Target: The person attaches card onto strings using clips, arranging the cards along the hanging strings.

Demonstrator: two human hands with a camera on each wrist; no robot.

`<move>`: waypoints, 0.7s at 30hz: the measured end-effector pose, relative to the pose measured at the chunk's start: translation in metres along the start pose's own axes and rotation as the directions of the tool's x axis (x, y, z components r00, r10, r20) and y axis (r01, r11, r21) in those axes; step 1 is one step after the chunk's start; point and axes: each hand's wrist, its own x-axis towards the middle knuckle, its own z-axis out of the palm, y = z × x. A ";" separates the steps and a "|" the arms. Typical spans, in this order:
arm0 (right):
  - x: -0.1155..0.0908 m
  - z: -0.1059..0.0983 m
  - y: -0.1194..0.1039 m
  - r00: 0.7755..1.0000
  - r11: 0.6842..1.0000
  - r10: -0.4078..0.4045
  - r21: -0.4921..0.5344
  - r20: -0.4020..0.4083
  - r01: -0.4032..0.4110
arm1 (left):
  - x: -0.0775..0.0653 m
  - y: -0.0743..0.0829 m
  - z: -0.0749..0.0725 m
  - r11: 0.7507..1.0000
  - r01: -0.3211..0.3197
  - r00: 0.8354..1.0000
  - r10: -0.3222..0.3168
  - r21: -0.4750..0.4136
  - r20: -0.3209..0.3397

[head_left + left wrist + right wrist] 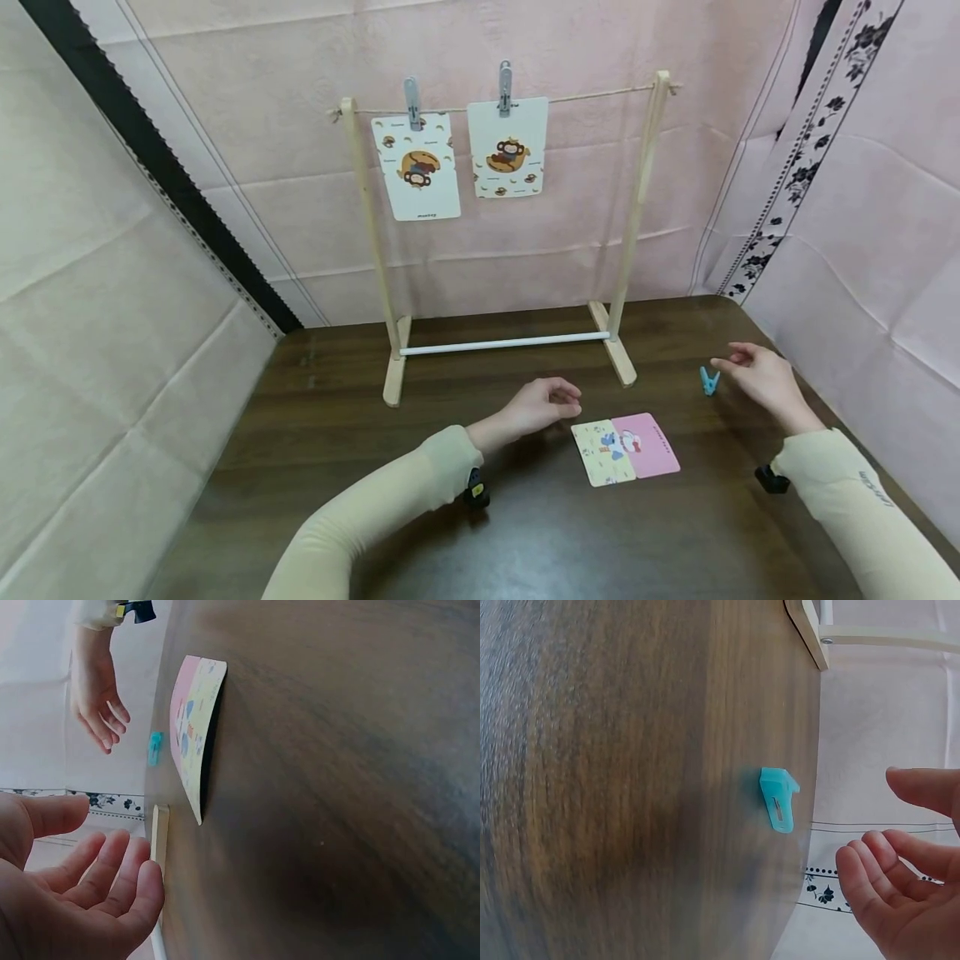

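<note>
My left hand [534, 407] hovers with loosely bent fingers just left of a card [626, 449], half pale yellow and half pink with cartoon pictures. The card lies on the brown table; in the left wrist view its near edge curves up slightly. A turquoise clothespin [708, 382] lies on the table farther right. Beside it, my right hand [763, 385] is held above the tabletop, thumb and fingers apart. The right wrist view shows a gap between that hand and the clothespin [777, 799]. Nothing is held by either hand.
A wooden stand [633, 208] with a string rises at the back. Two grey clothespins hold a left monkey card [416, 196], its picture upside down, and a right monkey card [507, 125], upright. Cloth walls [885, 233] enclose the table [540, 533].
</note>
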 end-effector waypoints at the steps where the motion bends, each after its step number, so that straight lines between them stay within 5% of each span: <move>1: 0.000 0.001 0.000 1.000 1.000 0.000 -0.002 0.002 0.000 | 0.001 0.000 0.001 1.000 0.001 1.000 -0.001 0.004 0.002; 21: 0.005 0.003 0.002 0.982 0.993 0.110 -0.068 0.154 -0.100 | 0.013 -0.004 0.025 0.996 0.044 0.999 -0.042 0.082 -0.016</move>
